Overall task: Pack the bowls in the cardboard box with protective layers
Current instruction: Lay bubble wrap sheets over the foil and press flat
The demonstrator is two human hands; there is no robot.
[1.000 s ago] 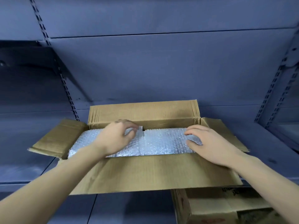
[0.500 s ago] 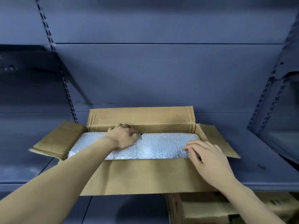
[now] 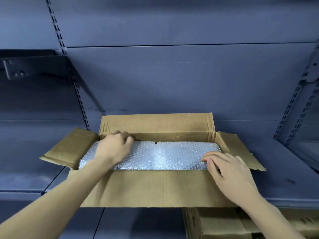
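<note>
At the bottom edge of the view, toward 5 o'clock, a second box (image 3: 222, 225) sits below the shelf (image 3: 284, 183). Just above it, the cardboard box (image 3: 151, 188) stands open on that shelf, its near flap hanging toward the person. Inside, a sheet of bubble wrap (image 3: 164, 156) covers the whole opening, its long axis running from 9 to 3 o'clock. No bowls show; they probably lie beneath it. The right hand (image 3: 229, 171) rests at the wrap's 4 o'clock end, fingers nearly straight and flat on the sheet. The left hand (image 3: 114, 149) is at 10 o'clock, fingers curled over the wrap's far edge against the box wall; whether they pinch it or only push it down I cannot tell. The far-right corner lies toward 12 o'clock from the right fingers, so that hand seems nearer for tucking it. Beyond, the far flap (image 3: 155, 124) stands upright.
</note>
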